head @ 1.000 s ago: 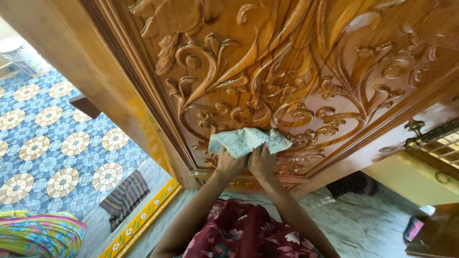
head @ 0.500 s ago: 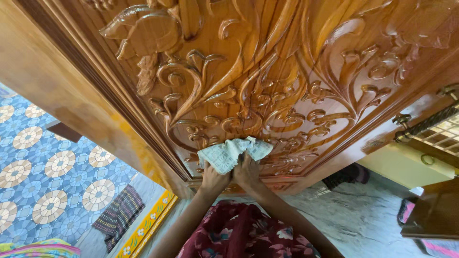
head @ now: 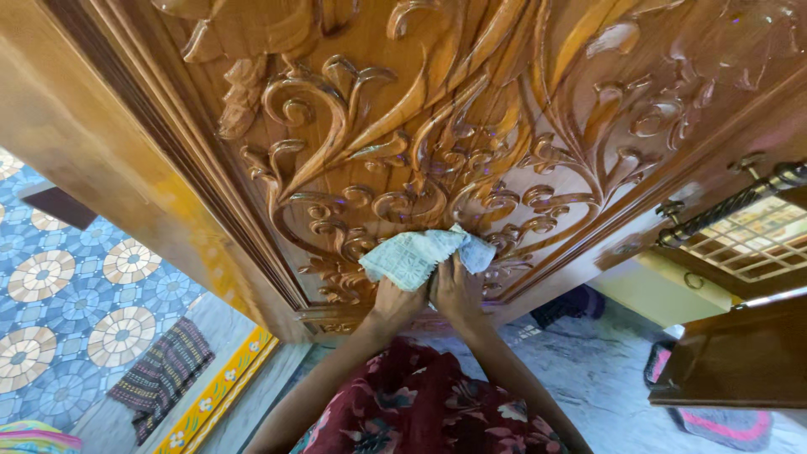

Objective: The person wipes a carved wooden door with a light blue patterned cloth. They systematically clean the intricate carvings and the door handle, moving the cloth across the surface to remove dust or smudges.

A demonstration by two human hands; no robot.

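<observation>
Grey marble floor; striped mat at left; pink-edged mat at right

Carved door: glossy varnished wood. Cloth: soft, matt woven fabric. Floor: smooth marbled stone.

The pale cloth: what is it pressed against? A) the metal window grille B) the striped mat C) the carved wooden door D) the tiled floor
C: both the left hand and right hand press the pale cloth against the carved wooden door.
</observation>
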